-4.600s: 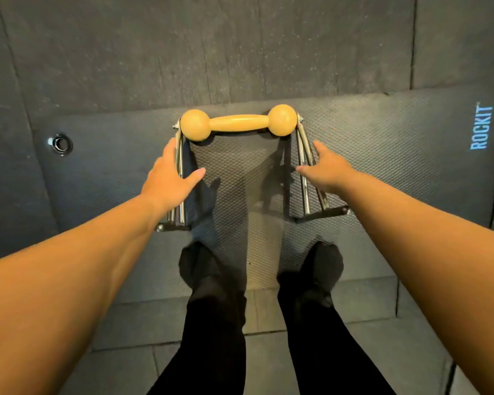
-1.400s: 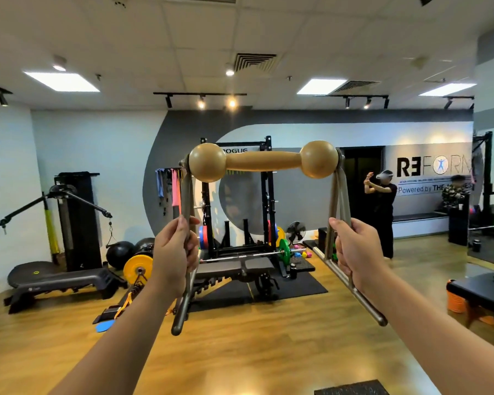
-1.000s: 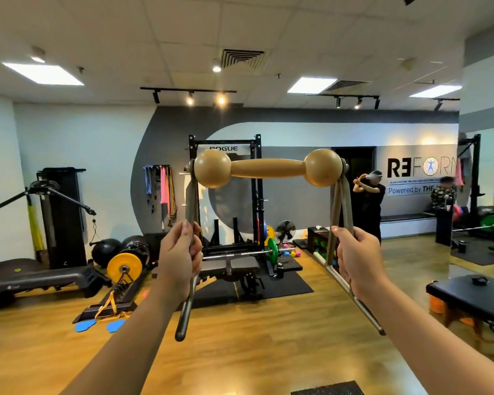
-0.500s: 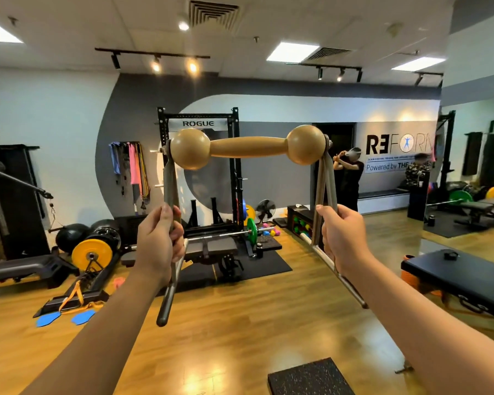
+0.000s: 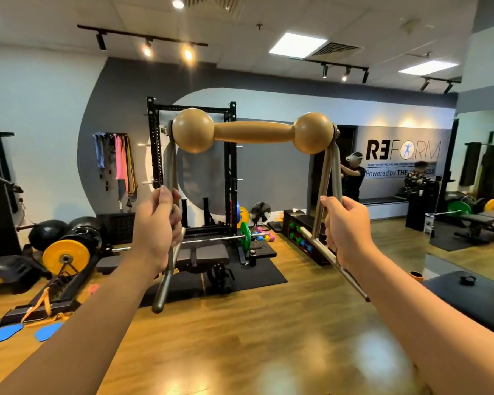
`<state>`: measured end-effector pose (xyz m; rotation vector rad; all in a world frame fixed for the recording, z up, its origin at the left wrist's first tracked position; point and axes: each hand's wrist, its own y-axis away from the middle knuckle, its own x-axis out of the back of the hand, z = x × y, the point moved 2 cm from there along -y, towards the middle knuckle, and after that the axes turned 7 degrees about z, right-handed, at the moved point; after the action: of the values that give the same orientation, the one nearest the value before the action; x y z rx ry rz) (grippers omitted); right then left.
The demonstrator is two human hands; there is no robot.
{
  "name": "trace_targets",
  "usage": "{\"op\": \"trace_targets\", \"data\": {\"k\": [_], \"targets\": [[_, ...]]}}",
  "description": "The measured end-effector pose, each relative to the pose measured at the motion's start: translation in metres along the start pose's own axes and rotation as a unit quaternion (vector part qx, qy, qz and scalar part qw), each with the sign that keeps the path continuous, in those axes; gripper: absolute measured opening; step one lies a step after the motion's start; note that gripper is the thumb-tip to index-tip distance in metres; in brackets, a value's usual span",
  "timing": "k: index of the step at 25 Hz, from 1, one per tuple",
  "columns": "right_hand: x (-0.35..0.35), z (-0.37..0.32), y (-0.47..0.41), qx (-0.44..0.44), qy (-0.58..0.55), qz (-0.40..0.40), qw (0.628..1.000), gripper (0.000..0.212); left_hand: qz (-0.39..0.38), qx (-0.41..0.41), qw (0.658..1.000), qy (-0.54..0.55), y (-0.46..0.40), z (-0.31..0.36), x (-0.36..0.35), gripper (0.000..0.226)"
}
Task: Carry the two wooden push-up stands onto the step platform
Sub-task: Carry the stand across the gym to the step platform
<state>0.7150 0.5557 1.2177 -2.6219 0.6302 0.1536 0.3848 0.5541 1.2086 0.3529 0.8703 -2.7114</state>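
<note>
So far the job looks to be in its carrying leg, with nothing set down yet. Across the gym's wooden floor [image 5: 240, 332] stands a black power rack [image 5: 191, 172] with a loaded barbell [image 5: 226, 238] and a bench [image 5: 203, 253] under it, a yellow weight plate [image 5: 66, 256] off to the left, and a dark padded surface [image 5: 474, 295] at the lower right edge. Whether that padded piece is the step platform I cannot tell; no step platform is clearly in view, so the destination is probably still some way off or outside the frame.

One push-up stand [image 5: 251, 132] is held up in the air in front of the person at about chest height, well clear of the floor, its wooden handle level and its metal legs hanging down on either side. The left hand [image 5: 154, 232] is closed around the left metal leg, and the right hand [image 5: 344, 229] is closed around the right metal leg, both with fingers wrapped tight. The foot bars of the stand jut out below each fist.

Only this one stand shows. The second is nowhere in view, so by my reading at least a placement of this stand and a whole trip for the other remain. Two people stand by the far wall near the lettered sign [image 5: 402, 151], away from the likely walking path.
</note>
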Motion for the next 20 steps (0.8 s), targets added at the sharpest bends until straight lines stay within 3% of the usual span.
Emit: {"op": "trace_targets", "data": {"k": [4,9,20], "targets": [[-0.027,0.029,-0.059,0.005,-0.008,-0.019,1.0,0.017,0.016,-0.017,1.0,-0.019,-0.043,-0.032,-0.012,0.036],[-0.071,0.079,-0.152,0.022,-0.017,-0.051,0.998,0.036,0.081,-0.044,0.994,-0.055,-0.101,-0.082,-0.037,0.036],[-0.196,0.191,-0.332,0.016,-0.054,-0.128,0.99,0.025,0.151,-0.06,0.982,-0.097,-0.241,-0.188,-0.052,0.038]]}}
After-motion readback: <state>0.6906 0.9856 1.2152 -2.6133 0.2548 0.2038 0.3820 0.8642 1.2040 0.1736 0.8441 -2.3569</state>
